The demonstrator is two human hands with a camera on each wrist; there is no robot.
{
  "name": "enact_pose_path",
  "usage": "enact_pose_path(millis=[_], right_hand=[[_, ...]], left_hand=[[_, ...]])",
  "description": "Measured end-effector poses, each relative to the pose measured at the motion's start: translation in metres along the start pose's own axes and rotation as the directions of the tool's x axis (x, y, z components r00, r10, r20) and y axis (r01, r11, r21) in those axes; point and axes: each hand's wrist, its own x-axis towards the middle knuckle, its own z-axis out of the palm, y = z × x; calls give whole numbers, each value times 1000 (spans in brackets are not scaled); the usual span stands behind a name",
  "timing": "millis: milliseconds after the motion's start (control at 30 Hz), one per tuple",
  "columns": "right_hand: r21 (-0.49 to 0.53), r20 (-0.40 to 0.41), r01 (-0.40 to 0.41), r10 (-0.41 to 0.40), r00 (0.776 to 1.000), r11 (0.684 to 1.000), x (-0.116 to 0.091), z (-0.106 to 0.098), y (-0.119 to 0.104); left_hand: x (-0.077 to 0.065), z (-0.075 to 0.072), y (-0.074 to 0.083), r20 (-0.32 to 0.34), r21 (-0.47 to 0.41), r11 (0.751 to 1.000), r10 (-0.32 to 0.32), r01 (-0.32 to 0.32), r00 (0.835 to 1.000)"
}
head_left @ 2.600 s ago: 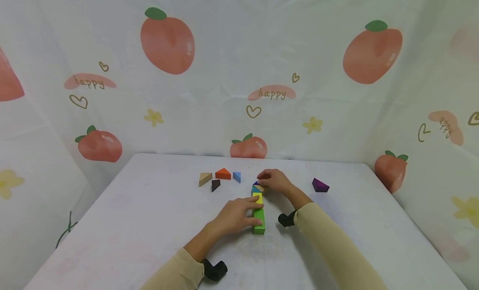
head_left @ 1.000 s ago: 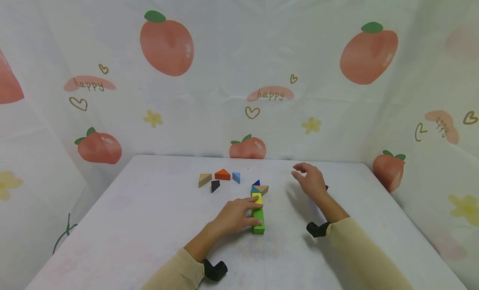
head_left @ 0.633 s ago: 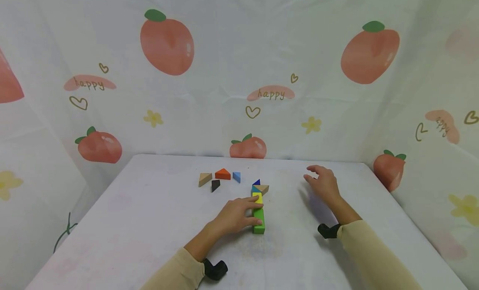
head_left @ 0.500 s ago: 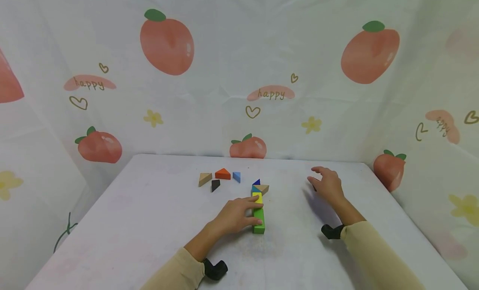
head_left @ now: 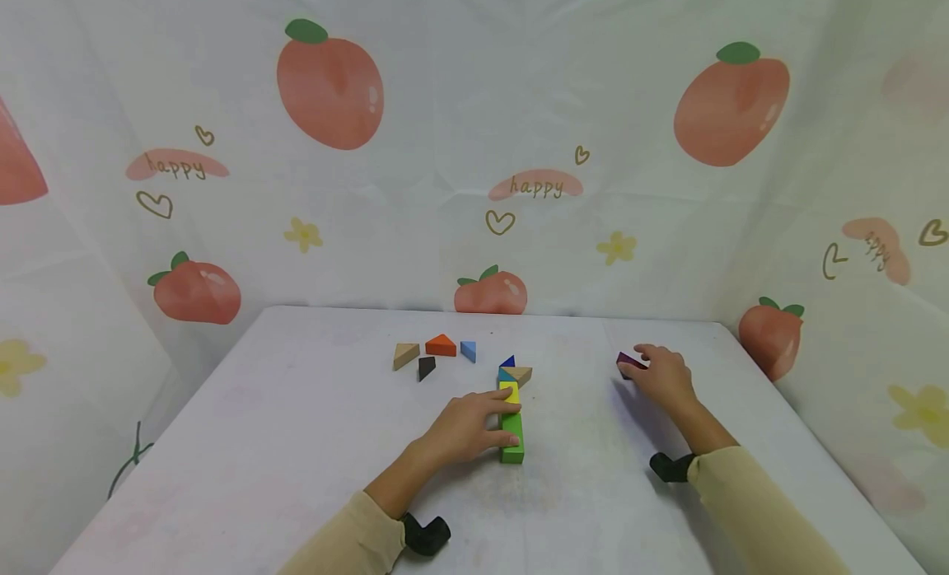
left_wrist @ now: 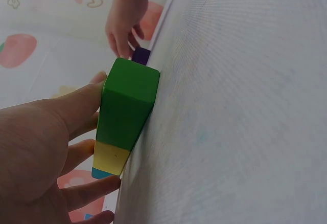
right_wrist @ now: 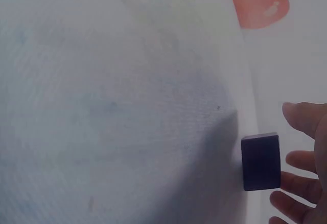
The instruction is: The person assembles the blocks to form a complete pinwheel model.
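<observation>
In the head view my left hand [head_left: 460, 427] rests on a column of blocks, thumb on the green block [head_left: 514, 456] and fingers across the yellow block [head_left: 508, 386]. Its fingers look loosely extended in the left wrist view, along the side of the green block [left_wrist: 127, 106]. Beyond the yellow one lie a teal block [head_left: 506, 376], a tan triangle [head_left: 522, 375] and a dark blue triangle [head_left: 507, 362]. Over to the right, my right hand [head_left: 663, 379] is at the purple block [head_left: 630, 362], partly covering it. Its fingers are spread around this block [right_wrist: 261, 162], with the thumb apart from it.
At the back left of the white table [head_left: 296, 443] lie a tan triangle [head_left: 406, 356], an orange triangle [head_left: 441, 346], a light blue triangle [head_left: 469, 351] and a black block [head_left: 426, 367]. A printed curtain [head_left: 415, 212] hangs behind the table.
My right hand has left the far end of the column, moved right and lowered to the purple block. The left hand and the column have stayed in place.
</observation>
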Motion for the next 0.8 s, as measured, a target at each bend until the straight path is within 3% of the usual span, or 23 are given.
enact_pose_path(millis=[233, 800], right_hand=[[-35, 28, -7, 7, 1000, 999, -1, 2, 4], [-50, 10, 19, -19, 1000, 999, 0, 5, 7]], left_hand=[[0, 0, 0, -1, 3, 1000, -1, 1, 1000], [-1, -1, 1, -5, -1, 1000, 6, -6, 1000]])
